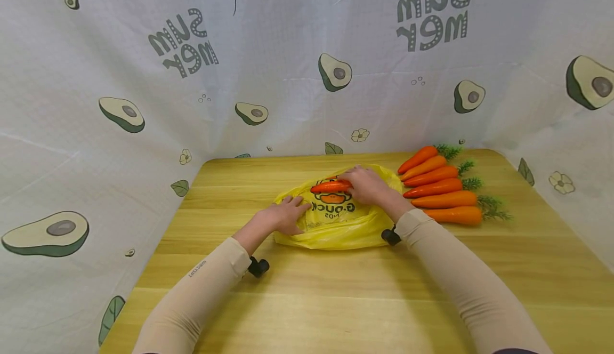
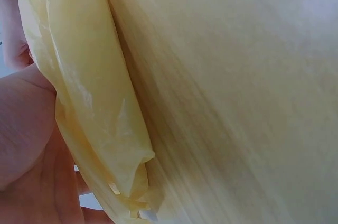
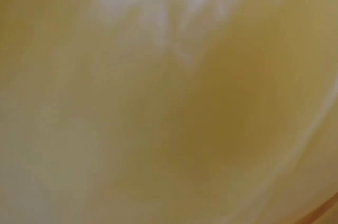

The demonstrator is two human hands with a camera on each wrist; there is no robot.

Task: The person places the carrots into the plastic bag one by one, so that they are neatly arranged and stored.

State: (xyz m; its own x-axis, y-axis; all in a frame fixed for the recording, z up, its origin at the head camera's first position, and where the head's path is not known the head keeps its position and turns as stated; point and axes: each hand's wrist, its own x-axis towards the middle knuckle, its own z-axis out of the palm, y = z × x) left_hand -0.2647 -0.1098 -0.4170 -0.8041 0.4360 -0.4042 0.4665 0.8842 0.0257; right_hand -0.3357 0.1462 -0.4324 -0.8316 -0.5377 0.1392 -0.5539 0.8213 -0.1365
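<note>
A yellow plastic bag (image 1: 336, 239) with a duck print lies on the wooden table, seen in the head view. Over its printed side, my right hand (image 1: 366, 185) grips a red-orange carrot (image 1: 330, 186) whose tip points left; its thick end is hidden by the hand. My left hand (image 1: 286, 216) rests on the bag's left edge with its fingers spread. Along the left of the left wrist view runs the bag's folded edge (image 2: 95, 76), beside part of the left hand (image 2: 26, 129). Blurred yellow plastic (image 3: 158, 102) fills the right wrist view.
Several carrots (image 1: 434, 188) with green tops lie in a fanned row to the right of the bag, tips toward it. Behind the wooden table (image 1: 307, 300) hangs a white cloth (image 1: 288, 66) printed with avocados.
</note>
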